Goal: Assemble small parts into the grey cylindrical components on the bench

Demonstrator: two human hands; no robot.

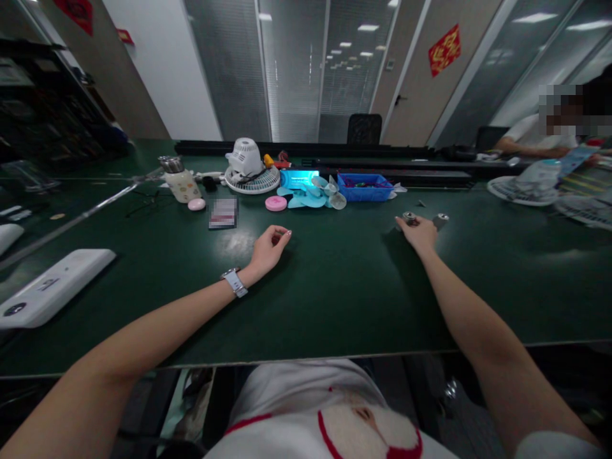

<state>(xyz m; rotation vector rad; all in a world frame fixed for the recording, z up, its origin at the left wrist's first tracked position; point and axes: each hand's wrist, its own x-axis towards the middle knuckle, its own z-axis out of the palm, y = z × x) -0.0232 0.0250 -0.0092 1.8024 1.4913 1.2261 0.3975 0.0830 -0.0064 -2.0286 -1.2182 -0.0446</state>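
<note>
My left hand (270, 247) hovers near the middle of the green table, a watch (234, 282) on its wrist. Its fingers are curled with the thumb close to the index finger, and I see nothing between them. To the right, my right hand (421, 237) reaches forward with its fingers closed about a small metal cylinder (408, 217) that looks like a little motor. Its fingers partly hide that piece. A second metal cylinder (440, 220) stands just right of this hand. A tiny dark piece (421, 203) lies beyond them.
Along the back are a white fan body (245, 157) on a grille (253, 183), blue fan blades (306, 196), a pink round cap (276, 203) and a blue bin (364, 187). A bottle (180, 182) and white casing (57, 287) are left. Someone sits at the far right.
</note>
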